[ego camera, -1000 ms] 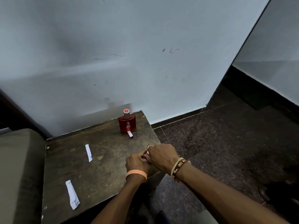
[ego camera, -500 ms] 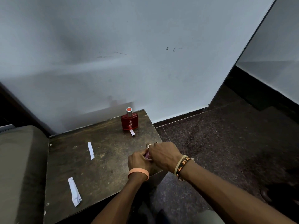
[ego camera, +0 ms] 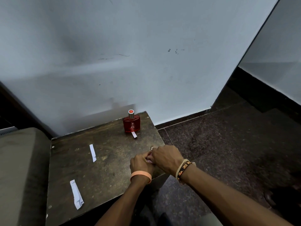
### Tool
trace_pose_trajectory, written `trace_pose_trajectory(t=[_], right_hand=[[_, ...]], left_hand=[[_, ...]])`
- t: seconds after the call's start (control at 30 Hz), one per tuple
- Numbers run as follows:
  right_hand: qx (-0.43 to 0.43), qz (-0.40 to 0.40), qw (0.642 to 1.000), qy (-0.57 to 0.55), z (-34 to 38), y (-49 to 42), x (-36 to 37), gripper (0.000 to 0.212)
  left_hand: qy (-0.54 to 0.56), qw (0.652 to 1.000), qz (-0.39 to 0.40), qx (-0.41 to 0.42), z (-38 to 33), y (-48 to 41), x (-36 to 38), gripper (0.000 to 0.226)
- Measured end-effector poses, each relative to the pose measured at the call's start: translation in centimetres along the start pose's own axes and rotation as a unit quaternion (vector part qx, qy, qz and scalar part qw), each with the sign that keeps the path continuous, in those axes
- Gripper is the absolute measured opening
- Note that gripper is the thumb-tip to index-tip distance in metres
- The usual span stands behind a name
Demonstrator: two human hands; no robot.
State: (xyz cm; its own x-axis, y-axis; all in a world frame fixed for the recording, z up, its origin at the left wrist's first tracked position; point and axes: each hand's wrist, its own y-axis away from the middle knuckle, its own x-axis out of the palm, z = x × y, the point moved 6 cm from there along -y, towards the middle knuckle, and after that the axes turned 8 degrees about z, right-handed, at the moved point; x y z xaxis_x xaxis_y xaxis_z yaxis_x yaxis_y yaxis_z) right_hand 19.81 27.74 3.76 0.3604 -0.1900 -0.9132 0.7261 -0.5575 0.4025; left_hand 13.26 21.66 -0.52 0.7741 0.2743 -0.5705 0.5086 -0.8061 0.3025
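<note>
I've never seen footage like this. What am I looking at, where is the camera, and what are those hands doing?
No machine here: a person wears a wide-angle camera on the head, looking down at their own arms. The left hand has an orange wristband, the right hand thread bracelets. They meet over the near right corner of the table and seem to pinch a small pale thing, mostly hidden; what it is I cannot tell. A red bottle stands at the back, one paper strip at its foot, two more strips lying farther left.
</note>
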Motion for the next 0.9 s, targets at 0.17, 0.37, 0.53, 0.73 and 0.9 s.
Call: trace_pose_trajectory(t=[0.17, 0.37, 0.53, 0.73, 0.9], right_hand=[[-0.020, 0.007, 1.000, 0.009, -0.25, 0.41, -0.44, 0.034], [0.009, 0.003, 0.999, -0.040, -0.39, 0.35, -0.09, 0.038], [-0.002, -0.004, 1.000, -0.009, 0.01, 0.32, -0.01, 0.035], [-0.004, 0.020, 1.000, -0.011, -0.32, -0.10, -0.44, 0.035], [0.002, 0.019, 1.000, 0.006, -0.15, -0.10, -0.30, 0.044]], left_hand=[[0.014, 1.000, -0.005, 0.008, -0.07, 0.00, -0.07, 0.028], [0.007, 1.000, -0.008, -0.002, -0.10, 0.05, -0.13, 0.030], [0.008, 1.000, -0.012, 0.007, -0.14, -0.02, -0.11, 0.026], [0.007, 1.000, -0.008, 0.006, -0.42, 0.15, -0.29, 0.028], [-0.006, 1.000, -0.006, 0.001, -0.20, 0.01, -0.25, 0.031]])
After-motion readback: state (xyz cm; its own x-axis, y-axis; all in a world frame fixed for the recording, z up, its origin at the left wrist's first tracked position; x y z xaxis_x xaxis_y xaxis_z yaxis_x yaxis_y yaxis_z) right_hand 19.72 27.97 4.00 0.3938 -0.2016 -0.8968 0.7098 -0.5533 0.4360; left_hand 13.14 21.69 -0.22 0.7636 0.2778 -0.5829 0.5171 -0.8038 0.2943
